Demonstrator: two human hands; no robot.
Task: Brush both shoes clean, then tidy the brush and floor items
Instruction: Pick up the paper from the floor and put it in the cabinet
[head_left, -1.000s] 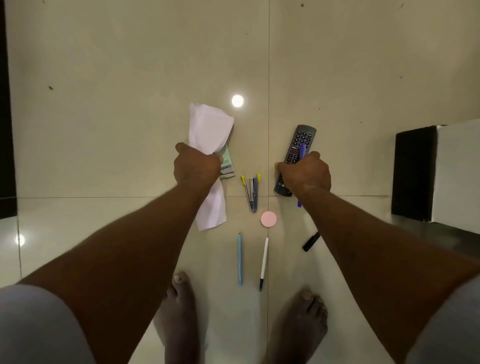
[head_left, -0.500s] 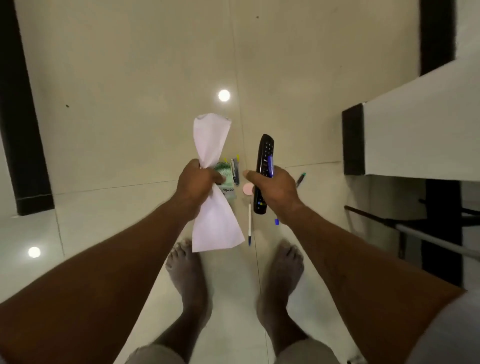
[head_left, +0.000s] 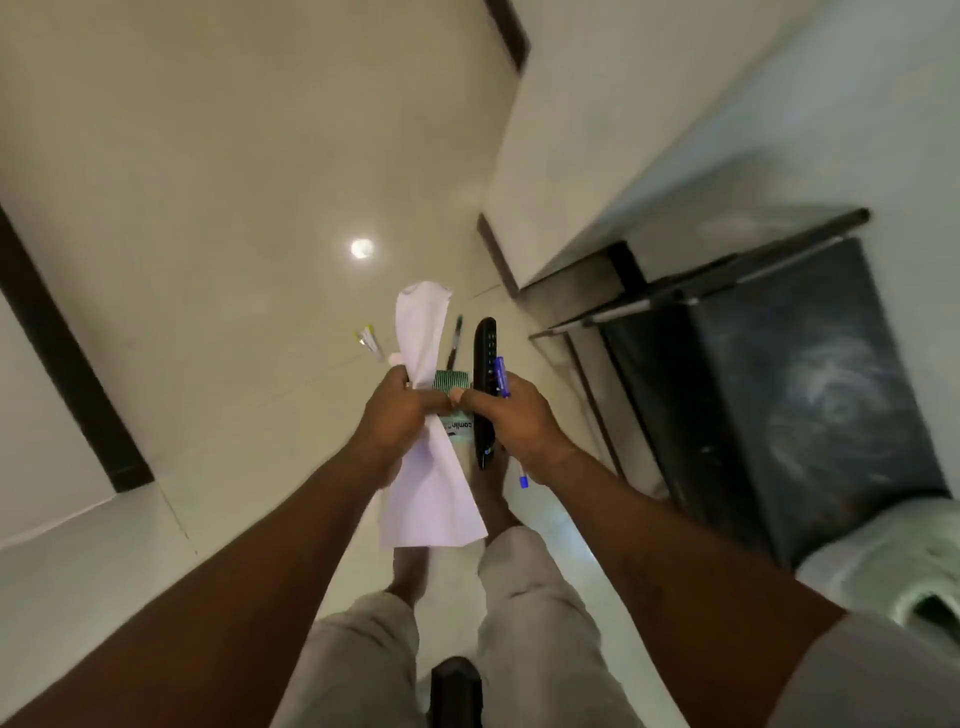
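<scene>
My left hand (head_left: 397, 410) grips a crumpled white sheet of paper (head_left: 426, 483) together with a small green box (head_left: 453, 387). My right hand (head_left: 511, 421) holds a black remote control (head_left: 484, 364) and a blue pen (head_left: 501, 376) against it. Both hands are raised close together above the cream tiled floor (head_left: 234, 208). A stapler (head_left: 368, 340) and a dark pen (head_left: 456, 338) lie on the floor beyond the hands. No shoes and no brush are in view.
A black glass-topped table (head_left: 779, 389) with metal rails stands to the right, below a white wall (head_left: 649, 104). A white plastic stool (head_left: 893, 566) is at lower right. A dark object (head_left: 456, 691) sits between my legs. A dark skirting strip (head_left: 67, 353) runs along the left.
I have stood up from the floor, lifting the paper, green box, remote and blue pen. The view has swung right, bringing the black table and stool in. Floor items now lie farther off.
</scene>
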